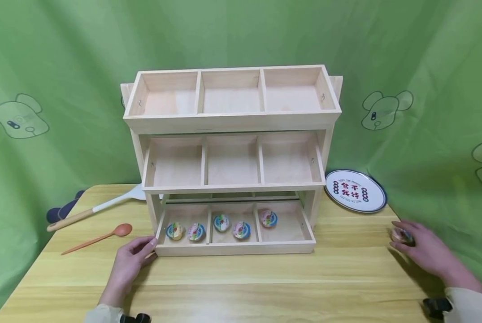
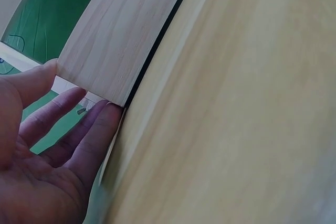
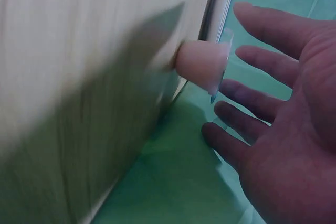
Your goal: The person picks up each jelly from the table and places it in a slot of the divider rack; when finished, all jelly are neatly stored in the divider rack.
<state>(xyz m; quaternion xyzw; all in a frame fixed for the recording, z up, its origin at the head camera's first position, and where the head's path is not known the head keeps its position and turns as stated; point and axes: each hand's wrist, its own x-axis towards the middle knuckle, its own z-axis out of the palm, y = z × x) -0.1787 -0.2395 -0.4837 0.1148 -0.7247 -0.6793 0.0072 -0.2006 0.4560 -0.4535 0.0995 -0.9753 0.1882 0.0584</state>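
At the left front corner of the pulled-out lower wooden drawer (image 1: 234, 249), my left hand (image 1: 129, 260) grips the edge. Thumb and fingertips lie on the end of its front panel (image 2: 121, 40) in the left wrist view. Over on the right, my right hand (image 1: 424, 246) reaches around a small jelly cup (image 1: 400, 235) on the table. Its spread fingers are just above and beside the cup (image 3: 202, 64), apart from it in the right wrist view. Several similar jelly cups (image 1: 241, 230) sit in the lower drawer: two left, two middle, one right.
Above are a middle tier (image 1: 232, 186) and a top tier (image 1: 232, 123), each with three compartments. A white oval plate (image 1: 355, 190) lies right of the shelf. On the left lie an orange spoon (image 1: 123, 229) and a white spatula with a wooden handle (image 1: 73, 220).
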